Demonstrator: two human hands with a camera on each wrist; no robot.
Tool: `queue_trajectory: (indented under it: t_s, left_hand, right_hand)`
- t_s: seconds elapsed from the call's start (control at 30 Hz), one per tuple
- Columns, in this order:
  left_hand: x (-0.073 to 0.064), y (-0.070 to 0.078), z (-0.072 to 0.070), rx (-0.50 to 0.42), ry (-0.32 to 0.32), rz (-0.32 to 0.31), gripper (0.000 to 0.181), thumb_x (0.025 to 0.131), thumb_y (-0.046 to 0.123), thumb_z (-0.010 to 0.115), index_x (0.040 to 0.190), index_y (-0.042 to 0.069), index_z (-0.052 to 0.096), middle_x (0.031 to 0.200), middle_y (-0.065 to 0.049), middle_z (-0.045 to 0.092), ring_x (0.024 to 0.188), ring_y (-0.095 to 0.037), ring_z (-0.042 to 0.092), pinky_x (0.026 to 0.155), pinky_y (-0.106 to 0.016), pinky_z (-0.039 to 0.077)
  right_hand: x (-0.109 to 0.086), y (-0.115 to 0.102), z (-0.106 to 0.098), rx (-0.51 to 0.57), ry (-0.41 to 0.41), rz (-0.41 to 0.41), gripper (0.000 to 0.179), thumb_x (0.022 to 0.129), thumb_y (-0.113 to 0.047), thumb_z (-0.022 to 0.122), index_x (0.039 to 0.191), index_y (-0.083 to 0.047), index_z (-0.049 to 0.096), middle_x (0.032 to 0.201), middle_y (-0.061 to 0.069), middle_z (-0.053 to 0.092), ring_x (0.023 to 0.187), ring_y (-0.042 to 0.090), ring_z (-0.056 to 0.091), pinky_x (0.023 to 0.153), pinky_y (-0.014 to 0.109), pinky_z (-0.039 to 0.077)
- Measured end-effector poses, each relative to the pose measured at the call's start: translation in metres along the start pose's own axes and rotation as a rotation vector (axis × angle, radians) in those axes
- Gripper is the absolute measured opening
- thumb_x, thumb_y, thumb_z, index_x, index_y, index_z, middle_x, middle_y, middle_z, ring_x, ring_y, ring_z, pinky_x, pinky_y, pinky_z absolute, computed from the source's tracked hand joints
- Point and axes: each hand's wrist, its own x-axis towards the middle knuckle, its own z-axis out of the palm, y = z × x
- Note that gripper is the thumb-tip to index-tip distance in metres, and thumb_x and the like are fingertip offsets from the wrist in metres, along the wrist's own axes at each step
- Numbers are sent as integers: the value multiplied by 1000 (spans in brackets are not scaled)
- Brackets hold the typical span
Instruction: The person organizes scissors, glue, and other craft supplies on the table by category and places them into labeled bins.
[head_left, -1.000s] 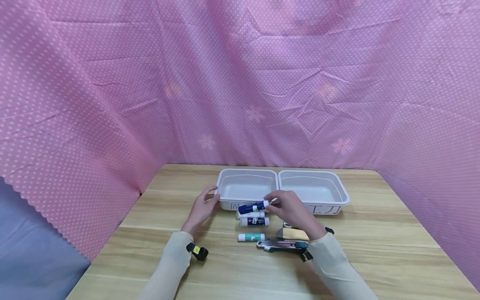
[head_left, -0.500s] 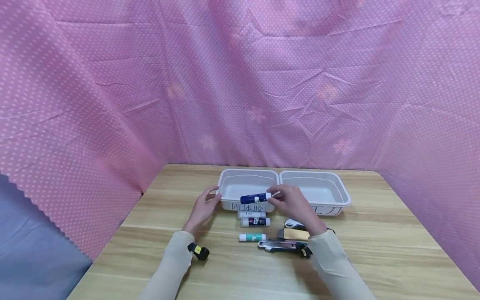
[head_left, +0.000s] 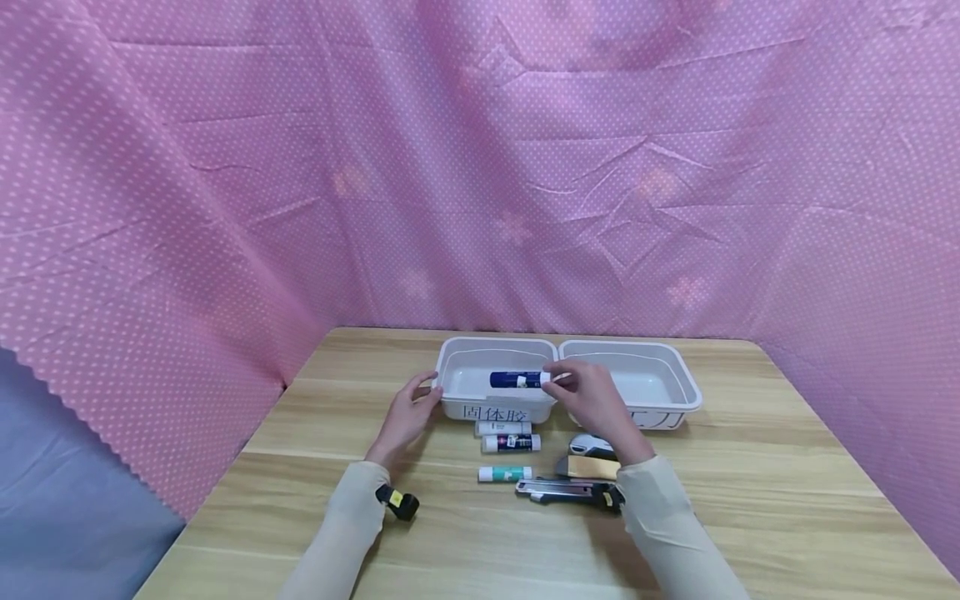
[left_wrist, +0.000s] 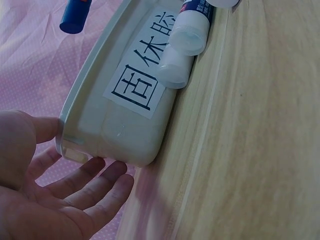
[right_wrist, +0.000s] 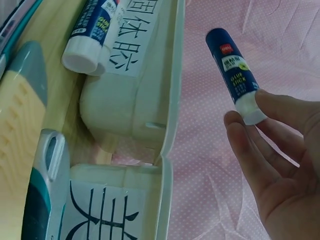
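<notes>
My right hand pinches a dark blue glue stick by its white end, between thumb and fingertips. Held nearly level, the stick is over the left white bin, whose front label has Chinese characters. In the right wrist view the words "glue stick" show on the blue glue stick. My left hand rests against the left end of that bin, thumb at the rim and fingers lightly bent along the end wall. Before the bin lie a white glue stick, a navy-labelled one and a green-labelled one.
A second white bin adjoins the first on the right, its label partly covered by my right hand. Several utility knives lie below my right wrist, including a yellow-handled one and a black-and-silver one. Pink dotted cloth hangs behind the table.
My right hand has raised the blue glue stick from above the other glue sticks, away from me, to over the left bin; the stick has levelled. My left hand stays at the bin's end.
</notes>
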Motion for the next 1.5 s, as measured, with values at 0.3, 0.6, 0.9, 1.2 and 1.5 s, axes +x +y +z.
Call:
queue_trajectory:
  t_s: [0.3,0.6,0.9,1.2,1.5]
  left_hand:
    - [1,-3,1,20,15,33,45,106,23,58,149,12,51,140,-28,58,128,-40,60,107,-48,52]
    - [2,-4,1,34,19,54,44,106,22,58,148,10,51,140,-29,58,128,-40,60,108,-49,51]
    - [0,-1,1,44,31,49,43,105,21,59,147,12,53,138,-27,60,126,-38,61,107,-48,52]
    - [4,-1,0,37,21,47,44,105,24,60,148,15,52,141,-26,58,128,-38,60,108,-46,52]
    - [5,-3,0,30,27,48,44,105,20,60,148,11,52,139,-28,59,126,-40,62,104,-45,54]
  right_hand:
    - [1,5,3,13,63,18,32,96,-17,74,124,-3,71,115,17,74,97,30,75,83,41,64]
    - [1,13,8,23,79,20,29,96,-17,74,122,-5,72,114,16,74,97,30,74,82,41,64]
    - [2,18,12,41,77,46,31,95,-17,74,123,-4,71,115,15,74,97,29,74,81,40,64]
    - [4,21,16,30,81,48,32,94,-17,75,123,-3,71,115,16,74,97,31,75,78,37,65]
    - [7,23,21,16,82,48,30,94,-17,75,121,-3,72,112,15,75,95,29,75,79,37,65]
